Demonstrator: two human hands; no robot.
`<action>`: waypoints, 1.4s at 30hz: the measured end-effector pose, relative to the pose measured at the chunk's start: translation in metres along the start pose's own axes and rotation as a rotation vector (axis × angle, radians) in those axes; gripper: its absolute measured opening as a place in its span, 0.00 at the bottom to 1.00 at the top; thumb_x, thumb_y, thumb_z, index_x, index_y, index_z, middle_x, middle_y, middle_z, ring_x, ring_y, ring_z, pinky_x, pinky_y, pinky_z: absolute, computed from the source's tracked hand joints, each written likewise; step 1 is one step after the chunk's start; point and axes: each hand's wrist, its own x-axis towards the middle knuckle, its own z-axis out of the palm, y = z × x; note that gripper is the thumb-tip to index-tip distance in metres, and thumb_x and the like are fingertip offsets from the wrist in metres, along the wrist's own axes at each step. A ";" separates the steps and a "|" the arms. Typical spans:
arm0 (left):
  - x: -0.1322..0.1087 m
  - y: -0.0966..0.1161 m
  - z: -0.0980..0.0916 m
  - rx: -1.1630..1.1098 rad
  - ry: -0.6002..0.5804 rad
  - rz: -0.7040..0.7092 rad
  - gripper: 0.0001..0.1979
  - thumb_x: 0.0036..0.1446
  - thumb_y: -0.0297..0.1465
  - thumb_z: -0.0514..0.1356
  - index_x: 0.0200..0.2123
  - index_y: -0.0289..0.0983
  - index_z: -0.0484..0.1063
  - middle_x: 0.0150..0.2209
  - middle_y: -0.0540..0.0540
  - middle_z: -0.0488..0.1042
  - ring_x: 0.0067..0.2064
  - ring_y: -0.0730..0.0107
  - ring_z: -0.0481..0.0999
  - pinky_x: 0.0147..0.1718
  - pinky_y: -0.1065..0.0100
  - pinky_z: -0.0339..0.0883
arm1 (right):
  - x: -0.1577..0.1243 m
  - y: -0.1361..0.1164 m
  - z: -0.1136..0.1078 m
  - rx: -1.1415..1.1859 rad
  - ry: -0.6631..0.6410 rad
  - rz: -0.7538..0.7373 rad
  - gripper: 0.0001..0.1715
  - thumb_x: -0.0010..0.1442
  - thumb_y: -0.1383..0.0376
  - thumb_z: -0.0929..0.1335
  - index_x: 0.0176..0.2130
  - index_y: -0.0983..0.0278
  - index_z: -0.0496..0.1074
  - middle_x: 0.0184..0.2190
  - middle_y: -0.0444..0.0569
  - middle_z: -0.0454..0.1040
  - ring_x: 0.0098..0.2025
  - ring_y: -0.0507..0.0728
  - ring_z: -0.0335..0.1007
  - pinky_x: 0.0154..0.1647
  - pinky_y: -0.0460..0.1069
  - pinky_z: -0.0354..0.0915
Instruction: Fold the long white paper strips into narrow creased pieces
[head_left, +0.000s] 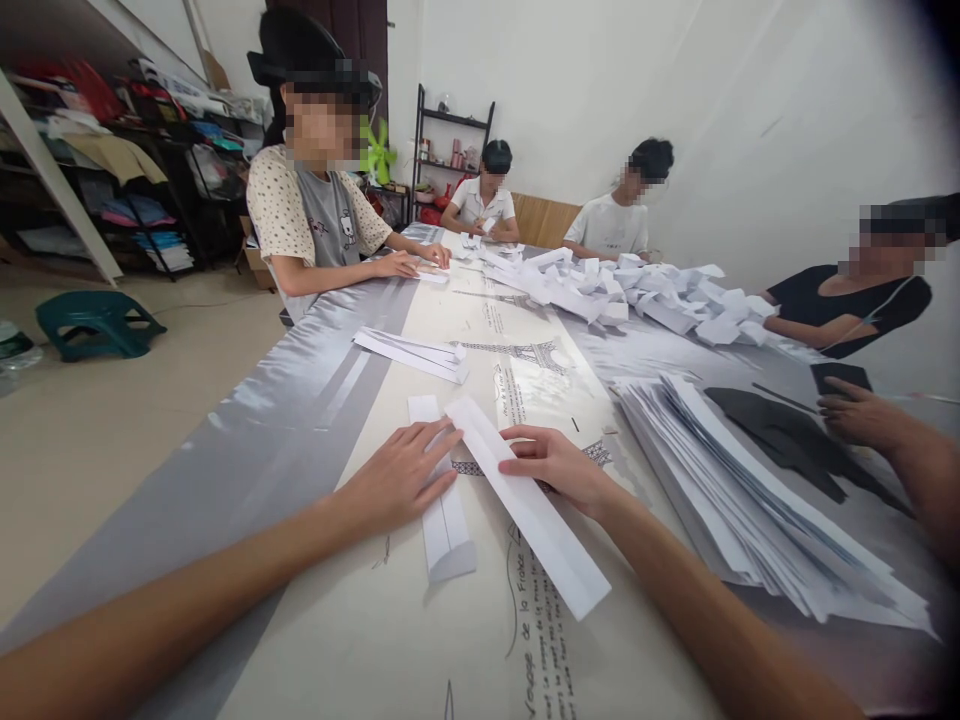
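My left hand point(405, 468) lies with fingers stretched over a folded white paper strip point(448, 545) on the table, pressing on its middle. That strip shows a lengthwise crease and a turned flap at its near end. A second, longer paper strip point(555, 535) slants towards me, its far end beside my left fingertips. My right hand point(559, 468) grips this strip at its right edge, thumb on top and some fingers hidden behind it. Beyond my hands lie several narrow folded strips point(411, 354) in a small stack.
A thick stack of folded paper point(750, 500) lies right of my right arm. A heap of folded white pieces point(630, 290) covers the far right of the table. Several people sit around it. A green stool point(97, 320) stands on the floor at left.
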 end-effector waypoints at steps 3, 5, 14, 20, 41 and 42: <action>0.000 0.001 -0.002 -0.027 -0.002 -0.007 0.25 0.74 0.41 0.47 0.70 0.42 0.54 0.68 0.40 0.62 0.64 0.53 0.65 0.60 0.52 0.63 | -0.001 -0.002 0.002 0.055 -0.027 -0.004 0.27 0.53 0.60 0.79 0.52 0.59 0.76 0.41 0.50 0.81 0.37 0.58 0.76 0.37 0.52 0.71; 0.001 0.002 -0.003 -0.037 -0.007 -0.019 0.26 0.74 0.41 0.47 0.71 0.43 0.52 0.68 0.40 0.61 0.65 0.53 0.64 0.60 0.52 0.62 | -0.002 -0.003 0.003 0.134 -0.061 -0.009 0.27 0.53 0.61 0.79 0.52 0.59 0.77 0.43 0.51 0.80 0.39 0.59 0.76 0.39 0.52 0.71; 0.000 0.003 -0.004 -0.127 -0.004 -0.037 0.31 0.74 0.41 0.47 0.74 0.43 0.40 0.68 0.41 0.62 0.63 0.56 0.67 0.60 0.55 0.64 | -0.003 -0.005 -0.013 0.459 0.180 -0.057 0.18 0.54 0.57 0.78 0.43 0.60 0.77 0.35 0.46 0.75 0.32 0.53 0.69 0.29 0.47 0.68; -0.001 0.000 -0.001 -0.153 -0.023 -0.032 0.29 0.74 0.40 0.48 0.72 0.43 0.44 0.68 0.42 0.61 0.66 0.56 0.64 0.63 0.54 0.63 | -0.013 -0.016 -0.028 0.542 0.487 -0.343 0.18 0.54 0.57 0.78 0.42 0.59 0.76 0.37 0.45 0.73 0.35 0.54 0.70 0.33 0.48 0.70; -0.001 0.000 0.001 -0.208 -0.029 -0.096 0.26 0.71 0.34 0.48 0.69 0.41 0.50 0.68 0.39 0.58 0.66 0.55 0.65 0.60 0.57 0.68 | 0.011 0.015 0.008 -0.641 0.100 -1.196 0.19 0.62 0.76 0.69 0.41 0.53 0.83 0.41 0.49 0.74 0.52 0.59 0.70 0.60 0.65 0.68; -0.001 0.000 0.001 -0.209 -0.016 -0.087 0.25 0.70 0.32 0.49 0.68 0.40 0.51 0.67 0.39 0.59 0.66 0.56 0.66 0.60 0.58 0.69 | 0.015 0.020 0.014 -0.703 0.038 -1.218 0.19 0.63 0.76 0.68 0.39 0.54 0.83 0.41 0.49 0.73 0.51 0.59 0.70 0.62 0.65 0.66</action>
